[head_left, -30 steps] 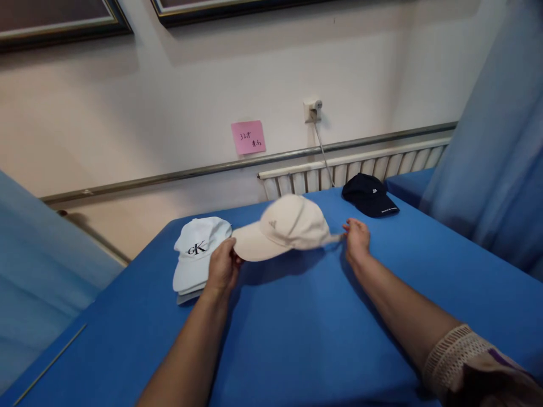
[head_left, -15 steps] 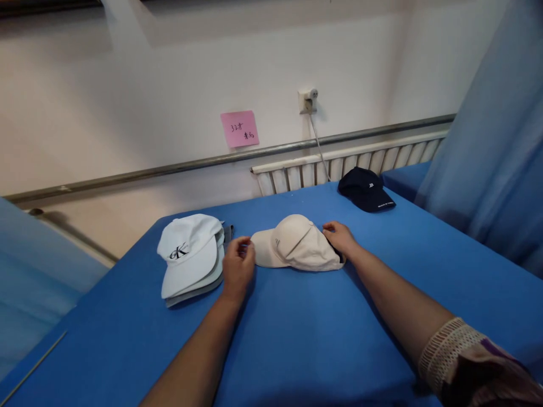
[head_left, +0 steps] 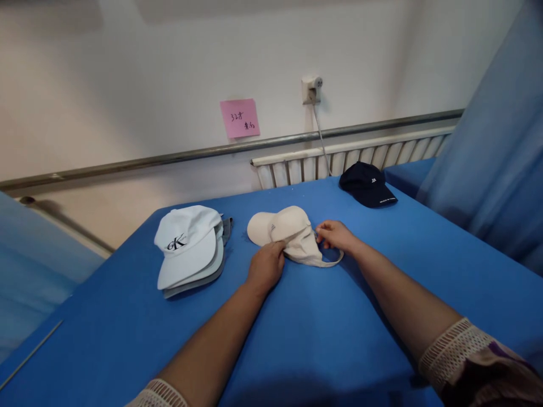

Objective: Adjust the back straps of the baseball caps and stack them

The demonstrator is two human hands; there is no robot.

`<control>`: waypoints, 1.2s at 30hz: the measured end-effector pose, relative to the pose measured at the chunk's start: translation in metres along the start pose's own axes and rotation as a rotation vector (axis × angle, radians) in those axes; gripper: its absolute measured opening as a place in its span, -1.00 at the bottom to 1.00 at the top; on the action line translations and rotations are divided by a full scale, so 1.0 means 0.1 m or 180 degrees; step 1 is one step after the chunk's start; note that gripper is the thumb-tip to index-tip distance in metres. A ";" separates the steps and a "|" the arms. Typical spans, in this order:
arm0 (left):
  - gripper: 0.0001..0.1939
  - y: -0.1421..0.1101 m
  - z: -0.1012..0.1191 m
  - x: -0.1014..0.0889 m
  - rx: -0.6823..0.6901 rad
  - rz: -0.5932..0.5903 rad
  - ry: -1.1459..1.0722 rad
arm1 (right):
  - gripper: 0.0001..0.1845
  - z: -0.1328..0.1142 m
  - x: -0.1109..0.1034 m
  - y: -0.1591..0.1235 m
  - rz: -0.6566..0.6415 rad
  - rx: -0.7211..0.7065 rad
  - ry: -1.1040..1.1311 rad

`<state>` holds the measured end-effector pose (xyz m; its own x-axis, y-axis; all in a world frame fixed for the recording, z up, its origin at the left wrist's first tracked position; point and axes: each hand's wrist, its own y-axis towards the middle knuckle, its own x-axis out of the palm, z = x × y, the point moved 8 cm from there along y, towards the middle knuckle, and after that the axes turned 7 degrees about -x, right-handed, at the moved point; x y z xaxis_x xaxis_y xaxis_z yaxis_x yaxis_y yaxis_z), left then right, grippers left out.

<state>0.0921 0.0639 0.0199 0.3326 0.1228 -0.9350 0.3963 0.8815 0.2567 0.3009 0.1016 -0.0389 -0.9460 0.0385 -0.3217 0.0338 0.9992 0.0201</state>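
From where I sit, I watch the beige baseball cap lie near the middle of the blue surface, brim to the left, its back strap looping out to the right. My left hand comes in from the near side, fingers drawn together and touching the cap low on the crown, close to where the brim begins; their undersides are hidden from me, so I cannot tell whether they grip the fabric. My right hand is at the back of the crown, thumb and fingers narrow and curled in at the rear edge, its wrist just beside the strap; I cannot tell if anything is pinched there. To the left, apart from both hands, I have a stack: a white cap with black "CK" lettering on top, a pale cap under it and a gray cap lowest. A navy cap rests at the far right, brim toward me, near the radiator. Above, a pink note sticks to the wall.
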 end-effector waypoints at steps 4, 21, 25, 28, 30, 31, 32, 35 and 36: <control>-0.70 0.09 -0.30 -0.12 -0.0319 0.0203 0.0212 | -0.88 0.00 0.02 -0.01 -0.0036 0.0022 0.0045; -0.77 0.12 -0.67 -0.23 -0.0720 0.0551 -0.1065 | -0.87 -0.45 0.41 -0.24 -0.0403 -0.1462 -0.1995; -0.80 0.12 -0.74 -0.24 -0.0840 0.0686 -0.1528 | -0.87 -0.47 0.32 -0.22 -0.0255 -0.1430 -0.2093; -0.81 0.14 -0.89 -0.23 -0.1093 0.0755 -0.1785 | -0.90 -0.55 0.17 -0.24 -0.0077 -0.1432 -0.1917; -0.79 0.16 -0.98 -0.24 -0.1188 0.0820 -0.1990 | -0.92 -0.65 0.08 -0.31 -0.0071 -0.1547 -0.1716; -0.78 0.17 -1.01 -0.23 -0.1201 0.0852 -0.2095 | -0.92 -0.69 0.05 -0.35 -0.0155 -0.1588 -0.1596; -0.78 0.18 -1.04 -0.23 -0.1205 0.0887 -0.2192 | -0.92 -0.71 0.05 -0.39 -0.0324 -0.1592 -0.1448; -0.79 0.23 -1.09 -0.19 -0.1165 0.0938 -0.2261 | -0.92 -0.65 0.15 -0.54 -0.1056 -0.1416 -0.0987; -0.79 0.25 -1.10 -0.16 -0.1123 0.0894 -0.2185 | -0.92 -0.60 0.20 -0.58 -0.1233 -0.1354 -0.0922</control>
<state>0.0029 0.1343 0.0141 0.8743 0.1547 -0.4602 -0.0340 0.9650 0.2599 0.2608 0.0441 0.0108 -0.7367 -0.2644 -0.6224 -0.4799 0.8529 0.2057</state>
